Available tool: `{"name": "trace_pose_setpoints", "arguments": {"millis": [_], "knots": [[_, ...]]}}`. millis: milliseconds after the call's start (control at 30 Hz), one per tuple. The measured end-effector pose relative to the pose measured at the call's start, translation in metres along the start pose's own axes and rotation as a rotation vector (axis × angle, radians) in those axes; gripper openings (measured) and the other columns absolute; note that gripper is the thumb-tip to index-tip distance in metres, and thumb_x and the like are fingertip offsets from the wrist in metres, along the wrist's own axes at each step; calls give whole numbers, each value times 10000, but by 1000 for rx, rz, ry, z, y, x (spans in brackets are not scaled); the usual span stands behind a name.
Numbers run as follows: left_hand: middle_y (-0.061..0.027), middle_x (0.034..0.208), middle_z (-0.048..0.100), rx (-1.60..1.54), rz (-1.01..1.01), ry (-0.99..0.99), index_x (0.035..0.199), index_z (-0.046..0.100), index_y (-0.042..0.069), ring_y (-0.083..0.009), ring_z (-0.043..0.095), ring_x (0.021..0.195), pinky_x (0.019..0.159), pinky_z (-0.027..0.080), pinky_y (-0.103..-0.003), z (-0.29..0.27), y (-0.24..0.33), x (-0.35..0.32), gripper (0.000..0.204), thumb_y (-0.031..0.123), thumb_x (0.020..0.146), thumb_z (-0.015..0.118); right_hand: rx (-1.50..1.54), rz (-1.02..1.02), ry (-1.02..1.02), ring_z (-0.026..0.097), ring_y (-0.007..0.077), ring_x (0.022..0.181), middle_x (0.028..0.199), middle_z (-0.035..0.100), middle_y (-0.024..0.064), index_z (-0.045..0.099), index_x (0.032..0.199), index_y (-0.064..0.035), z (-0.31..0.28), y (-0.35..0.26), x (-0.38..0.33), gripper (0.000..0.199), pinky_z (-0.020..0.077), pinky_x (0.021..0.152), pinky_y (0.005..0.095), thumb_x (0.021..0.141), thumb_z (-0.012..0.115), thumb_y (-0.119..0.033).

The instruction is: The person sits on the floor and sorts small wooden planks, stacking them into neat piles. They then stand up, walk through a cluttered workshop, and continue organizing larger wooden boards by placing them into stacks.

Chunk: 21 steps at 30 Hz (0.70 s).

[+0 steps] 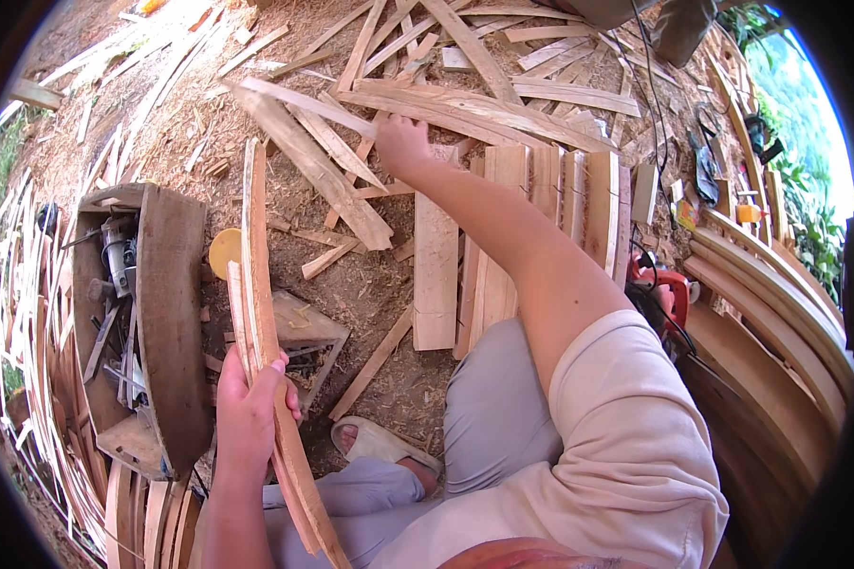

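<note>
Left hand (256,384) is gripping a bundle of long wooden strips (255,237) at the lower part of their length, with the thumb pressing across the front. The strips are standing steeply, with their upper ends pointing away from the seated person and their lower ends passing over the grey trousers (493,408). Right hand (403,147) is reaching forward on an extended arm, its fingers curling at the near end of a pale slat (308,106). From where I am standing, I am not able to tell whether those fingers are fully closing on it. The slat is crossing above the upper end of a broad plank (318,175), and a long split board (484,109) is lying just beyond the right hand.

Below the right forearm, a row of short planks (434,275) is lying side by side, with the knee covering part of it. To the left, an open wooden toolbox (176,313) is holding a silver power tool (117,254) and other metal tools. A yellow disc (224,251) is sitting between the toolbox and the strips. To the right, a red power tool (676,292) is resting near curved boards (778,284). Wood shavings (194,123) are covering the ground.
</note>
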State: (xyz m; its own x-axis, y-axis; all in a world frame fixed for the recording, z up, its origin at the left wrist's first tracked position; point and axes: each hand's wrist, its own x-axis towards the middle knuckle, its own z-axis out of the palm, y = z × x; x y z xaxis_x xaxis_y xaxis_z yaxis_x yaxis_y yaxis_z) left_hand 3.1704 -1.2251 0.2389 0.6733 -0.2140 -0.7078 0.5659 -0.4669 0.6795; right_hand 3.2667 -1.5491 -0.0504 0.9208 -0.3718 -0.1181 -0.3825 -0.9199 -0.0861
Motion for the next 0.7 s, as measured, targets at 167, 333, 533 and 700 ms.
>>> {"name": "trace_pose_setpoints", "arguments": {"millis": [167,333,533,700], "knots": [[-30,794,515,24,50,2,1071,495,37,-95,516,582,519,463,-259,3,-1,2,154,101,938,539,185,-296,337,584,284,1099,1110,588,159,565,1148,7,-29,-57,24,269,448,936,444,903,505,-85],[-34,815,522,55,58,38,1100,495,35,-89,515,587,516,457,-248,-2,-3,4,176,97,940,534,487,-311,267,616,341,1024,1054,617,187,583,1082,19,-79,-94,19,231,497,874,438,882,500,-63],[-42,825,533,67,88,-3,1107,492,30,-91,520,596,517,455,-245,-4,-1,6,191,106,938,537,893,-61,-136,683,327,810,886,682,209,651,1025,34,-112,-84,-3,236,527,688,445,836,536,-49],[-32,774,531,30,94,-73,1084,494,36,-100,526,587,514,457,-246,4,10,6,197,133,929,568,1120,179,-397,695,272,714,873,690,191,673,999,71,-139,-59,-5,252,551,578,395,861,601,-127]]}}
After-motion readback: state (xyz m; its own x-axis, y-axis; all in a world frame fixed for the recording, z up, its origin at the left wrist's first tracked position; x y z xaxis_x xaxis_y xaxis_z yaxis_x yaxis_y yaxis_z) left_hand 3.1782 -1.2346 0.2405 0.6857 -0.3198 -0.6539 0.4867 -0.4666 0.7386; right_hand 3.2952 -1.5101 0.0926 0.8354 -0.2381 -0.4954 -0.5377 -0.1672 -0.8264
